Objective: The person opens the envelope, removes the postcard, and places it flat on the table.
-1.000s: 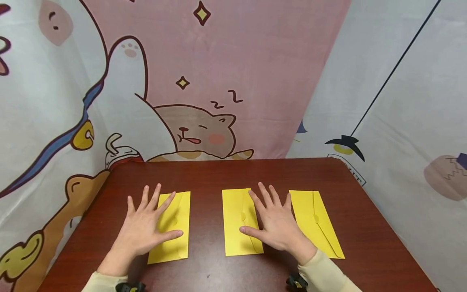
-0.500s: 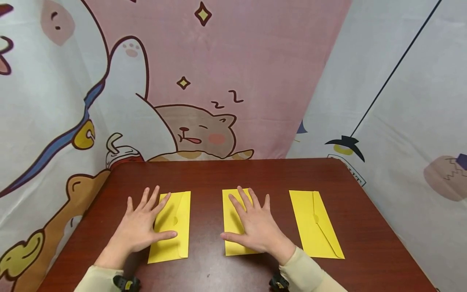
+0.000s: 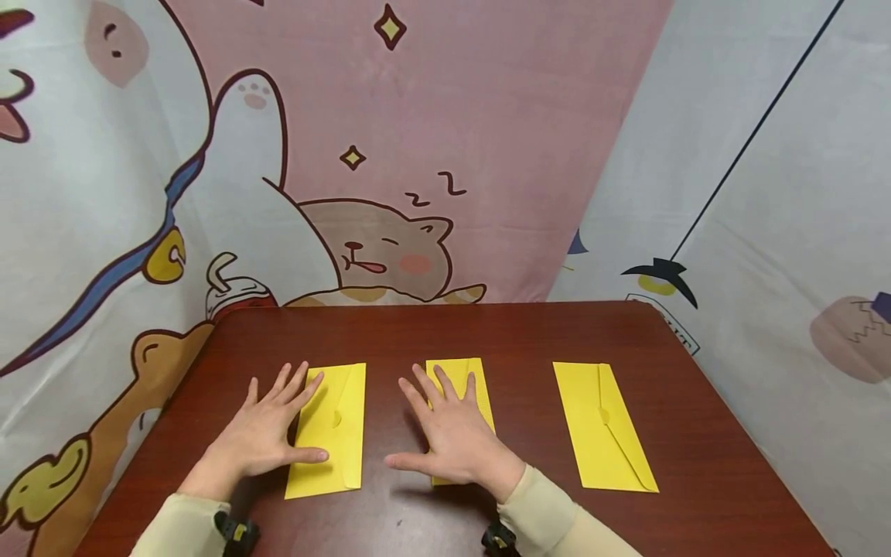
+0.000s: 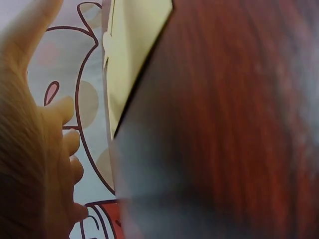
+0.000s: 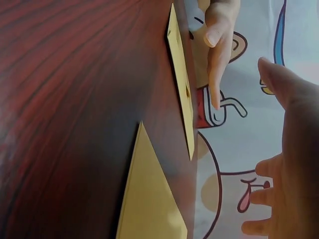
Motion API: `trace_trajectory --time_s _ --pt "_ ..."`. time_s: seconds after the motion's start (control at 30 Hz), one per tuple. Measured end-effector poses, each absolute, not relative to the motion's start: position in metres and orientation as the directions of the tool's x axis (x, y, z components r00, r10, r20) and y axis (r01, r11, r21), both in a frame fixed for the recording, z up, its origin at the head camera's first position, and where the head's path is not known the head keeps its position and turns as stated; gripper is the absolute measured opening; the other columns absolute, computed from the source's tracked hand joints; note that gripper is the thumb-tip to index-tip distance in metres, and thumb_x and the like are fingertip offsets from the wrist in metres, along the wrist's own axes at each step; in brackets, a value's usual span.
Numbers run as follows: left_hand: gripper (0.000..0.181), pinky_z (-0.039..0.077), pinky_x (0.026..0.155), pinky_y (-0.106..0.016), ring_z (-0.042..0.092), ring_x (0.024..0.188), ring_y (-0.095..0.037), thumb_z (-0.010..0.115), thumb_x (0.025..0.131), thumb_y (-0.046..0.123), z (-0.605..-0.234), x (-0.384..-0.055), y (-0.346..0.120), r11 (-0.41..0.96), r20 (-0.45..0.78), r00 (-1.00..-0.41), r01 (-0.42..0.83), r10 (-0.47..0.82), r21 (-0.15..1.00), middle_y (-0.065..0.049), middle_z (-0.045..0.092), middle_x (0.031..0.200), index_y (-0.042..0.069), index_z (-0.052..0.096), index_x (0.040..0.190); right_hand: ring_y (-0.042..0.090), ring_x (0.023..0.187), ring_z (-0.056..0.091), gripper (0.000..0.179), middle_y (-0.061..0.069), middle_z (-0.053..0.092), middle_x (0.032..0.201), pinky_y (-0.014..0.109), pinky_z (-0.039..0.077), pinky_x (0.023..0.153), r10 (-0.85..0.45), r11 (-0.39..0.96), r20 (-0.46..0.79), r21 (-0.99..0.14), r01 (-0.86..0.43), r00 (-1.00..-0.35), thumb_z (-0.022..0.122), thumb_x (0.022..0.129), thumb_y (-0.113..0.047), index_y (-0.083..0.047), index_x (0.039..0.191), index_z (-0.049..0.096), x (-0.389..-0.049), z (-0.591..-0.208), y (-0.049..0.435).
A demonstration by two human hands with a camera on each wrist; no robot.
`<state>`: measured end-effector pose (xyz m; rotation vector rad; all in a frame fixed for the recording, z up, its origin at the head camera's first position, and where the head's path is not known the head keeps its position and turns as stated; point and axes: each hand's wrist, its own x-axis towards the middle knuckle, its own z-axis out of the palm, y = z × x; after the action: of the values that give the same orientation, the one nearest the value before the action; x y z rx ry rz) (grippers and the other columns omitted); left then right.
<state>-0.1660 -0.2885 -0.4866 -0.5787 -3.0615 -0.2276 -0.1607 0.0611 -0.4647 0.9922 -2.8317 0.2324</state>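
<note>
Three yellow envelopes lie in a row on the table. My left hand [image 3: 259, 437] hovers over the left edge of the left envelope [image 3: 341, 433], fingers spread and holding nothing. Over the middle envelope [image 3: 461, 367] is my right hand [image 3: 452, 437], also spread, hiding much of that envelope. The right envelope [image 3: 604, 433], its flap seam showing, has no hand near it. From the left wrist, the left hand [image 4: 45, 129] appears raised clear of the table. In the right wrist view a gap separates the right hand [image 5: 294, 159] from the envelope [image 5: 149, 199] below.
The dark red wooden table [image 3: 522, 333] reaches back to a cloth backdrop [image 3: 501, 155] printed with cartoon animals. A dark band with a small device [image 3: 237, 534] sits at the left wrist, and a similar device [image 3: 500, 538] at the right.
My right hand has moved left, from between the middle and right envelopes to over the middle one. My left hand has shifted slightly left. The envelopes stay in place on the table.
</note>
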Motion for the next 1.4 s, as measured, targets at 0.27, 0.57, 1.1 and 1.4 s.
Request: trace_trajectory --time_s 0.27,0.57,1.1,1.4 --pt "0.137 0.006 0.116 -0.08 0.013 0.16 -0.042 0.064 0.065 0.097 -0.493 -0.175 -0.295 0.909 -0.005 -0.922 0.38 0.386 0.171 -0.016 0.018 0.175 0.015 0.027 0.169 0.042 0.156 0.027 0.114 0.009 0.02 0.175 0.086 0.021 0.108 -0.637 0.754 0.142 -0.089 -0.651 -0.758 0.038 0.086 -0.096 -0.021 0.17 0.025 -0.168 -0.475 0.038" --pt "0.147 0.006 0.116 -0.08 0.013 0.159 -0.043 0.064 0.06 0.099 -0.493 -0.186 -0.298 0.905 -0.064 -0.914 0.386 0.402 0.177 -0.016 0.017 0.175 0.008 0.024 0.169 0.039 0.156 0.028 0.117 0.006 0.022 0.175 0.083 0.023 0.11 -0.663 0.742 0.091 -0.047 -0.669 -0.743 0.031 0.083 -0.099 -0.019 0.169 0.029 -0.173 -0.486 0.007" --pt "0.148 0.011 0.115 -0.081 0.018 0.158 -0.045 0.065 0.058 0.099 -0.496 -0.194 -0.303 0.912 -0.144 -0.904 0.384 0.403 0.146 -0.015 0.022 0.174 0.007 0.029 0.167 0.036 0.155 0.032 0.113 0.004 0.032 0.171 0.081 0.022 0.111 -0.672 0.739 0.02 0.062 -0.67 -0.74 0.028 0.083 -0.099 -0.024 0.167 0.036 -0.177 -0.488 -0.034" --pt "0.146 0.019 0.113 -0.081 0.02 0.157 -0.045 0.07 0.057 0.096 -0.494 -0.195 -0.299 0.918 -0.183 -0.903 0.362 0.389 0.163 -0.014 0.021 0.174 0.008 0.031 0.167 0.033 0.155 0.032 0.107 -0.001 0.034 0.17 0.08 0.022 0.112 -0.672 0.735 -0.027 0.1 -0.671 -0.74 0.04 0.084 -0.096 -0.026 0.166 0.038 -0.171 -0.494 -0.044"
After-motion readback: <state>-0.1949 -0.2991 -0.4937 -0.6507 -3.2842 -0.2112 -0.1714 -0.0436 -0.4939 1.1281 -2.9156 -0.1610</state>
